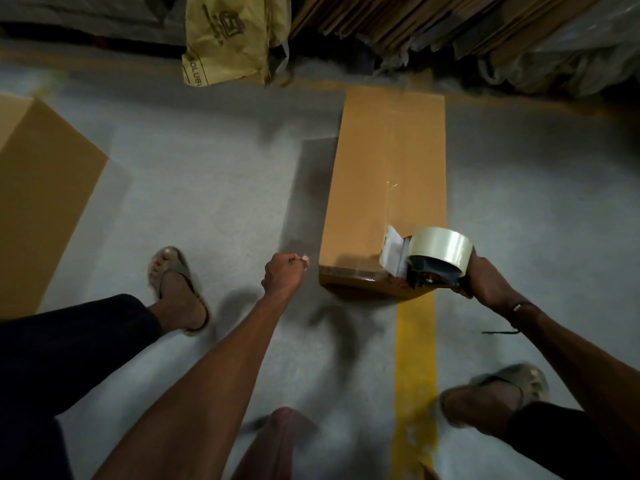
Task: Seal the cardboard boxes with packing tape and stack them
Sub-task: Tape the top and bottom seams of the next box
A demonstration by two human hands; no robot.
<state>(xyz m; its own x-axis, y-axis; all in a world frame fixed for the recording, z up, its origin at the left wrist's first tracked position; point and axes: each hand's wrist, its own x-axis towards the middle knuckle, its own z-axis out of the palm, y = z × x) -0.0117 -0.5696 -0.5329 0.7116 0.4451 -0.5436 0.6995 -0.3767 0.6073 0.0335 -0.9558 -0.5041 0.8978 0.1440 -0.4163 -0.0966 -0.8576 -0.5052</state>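
A long closed cardboard box (374, 174) lies on the grey floor, with a strip of clear tape running down its top seam. My right hand (485, 284) grips a tape dispenser (431, 263) holding a roll of clear tape, at the box's near right corner. A loose tape end sticks up at the dispenser's front. My left hand (282, 273) hovers over the floor just left of the box's near end, fingers curled into a fist with nothing visible in it. A second cardboard box (41, 202) stands at the left edge, partly out of frame.
Flattened cardboard sheets (398, 19) lean along the back, beside a yellow printed bag (228, 39) and clear plastic wrap (571, 57). A yellow floor line (415, 358) runs under the box toward me. My sandalled feet (176, 289) stand on either side.
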